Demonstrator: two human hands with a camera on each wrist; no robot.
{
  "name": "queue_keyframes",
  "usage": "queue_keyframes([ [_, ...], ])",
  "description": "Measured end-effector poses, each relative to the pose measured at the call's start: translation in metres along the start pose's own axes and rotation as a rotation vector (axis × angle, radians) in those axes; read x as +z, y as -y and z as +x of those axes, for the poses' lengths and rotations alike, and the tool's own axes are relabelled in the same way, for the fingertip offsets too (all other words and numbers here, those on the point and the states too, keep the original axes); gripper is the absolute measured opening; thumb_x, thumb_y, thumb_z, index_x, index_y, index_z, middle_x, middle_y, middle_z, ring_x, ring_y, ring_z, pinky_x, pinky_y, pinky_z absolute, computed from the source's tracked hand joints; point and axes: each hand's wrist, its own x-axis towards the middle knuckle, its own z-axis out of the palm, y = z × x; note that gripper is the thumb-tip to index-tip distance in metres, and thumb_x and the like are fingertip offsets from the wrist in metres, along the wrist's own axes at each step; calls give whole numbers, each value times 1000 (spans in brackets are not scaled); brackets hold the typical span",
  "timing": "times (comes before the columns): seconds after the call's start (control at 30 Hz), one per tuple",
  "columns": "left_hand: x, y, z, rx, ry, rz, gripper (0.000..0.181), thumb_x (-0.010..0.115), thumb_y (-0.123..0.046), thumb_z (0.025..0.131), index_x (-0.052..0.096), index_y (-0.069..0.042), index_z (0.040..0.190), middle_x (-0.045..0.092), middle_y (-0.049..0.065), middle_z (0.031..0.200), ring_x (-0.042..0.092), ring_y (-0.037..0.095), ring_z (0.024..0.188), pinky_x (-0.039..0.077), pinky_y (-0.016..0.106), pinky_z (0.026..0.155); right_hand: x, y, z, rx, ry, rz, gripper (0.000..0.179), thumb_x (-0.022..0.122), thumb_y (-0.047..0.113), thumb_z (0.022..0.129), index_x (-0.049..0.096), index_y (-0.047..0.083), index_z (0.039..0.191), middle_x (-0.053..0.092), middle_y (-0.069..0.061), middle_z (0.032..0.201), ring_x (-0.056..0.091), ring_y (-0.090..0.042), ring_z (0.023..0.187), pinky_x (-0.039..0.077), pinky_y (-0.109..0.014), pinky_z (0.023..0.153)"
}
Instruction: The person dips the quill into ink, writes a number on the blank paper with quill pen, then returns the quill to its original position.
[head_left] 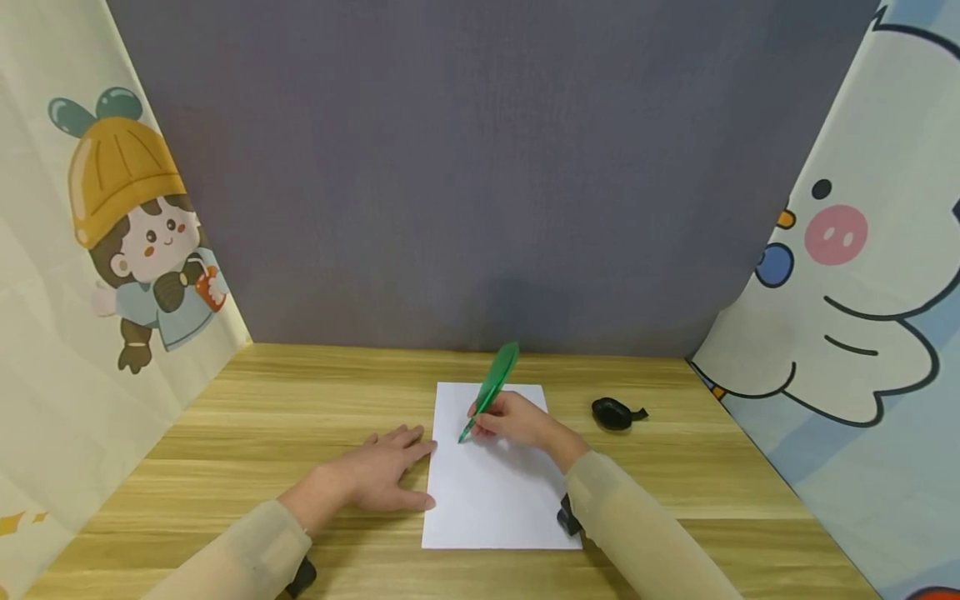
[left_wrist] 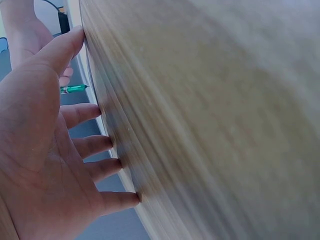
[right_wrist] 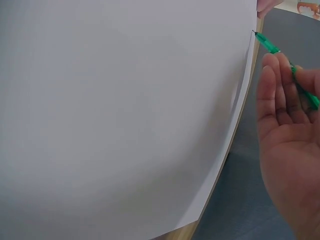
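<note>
My right hand (head_left: pixel 513 419) pinches a green feather pen (head_left: pixel 497 379) between thumb and fingers over the upper part of a white sheet of paper (head_left: pixel 495 508). The pen slants, its plume up and to the right and its tip down at the sheet. In the right wrist view the dark tip of the pen (right_wrist: pixel 267 42) is right at the paper's surface. My left hand (head_left: pixel 378 471) lies spread on the table, with thumb and index finger reaching the sheet's left edge. The left wrist view shows its fingertips (left_wrist: pixel 116 200) resting on the wood.
A small black round object (head_left: pixel 612 413) with a short tail lies right of the paper on the wooden table (head_left: pixel 360 375). A dark grey panel (head_left: pixel 480 183) stands behind the table. Printed cloths with cartoon figures hang at the left and right sides.
</note>
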Motion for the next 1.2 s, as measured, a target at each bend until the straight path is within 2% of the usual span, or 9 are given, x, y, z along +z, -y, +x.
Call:
queue_keyframes([
  [0.6,2,1,1,8,-9,2,94,70,-71,97,42,-19,171,28,15,182,24,42,169,24,73,133,1,-1,-5,-12,45,38,21,61,7,109,75,-6,117,81,-19,99,75,-15,88,67,-32,84],
  [1.2,3,2,2,13,-18,8,95,70,-71,97,42,-18,170,29,16,181,24,42,169,24,74,132,5,-1,-11,-9,75,22,19,62,7,108,76,-2,115,82,-13,97,74,-13,85,66,-29,80],
])
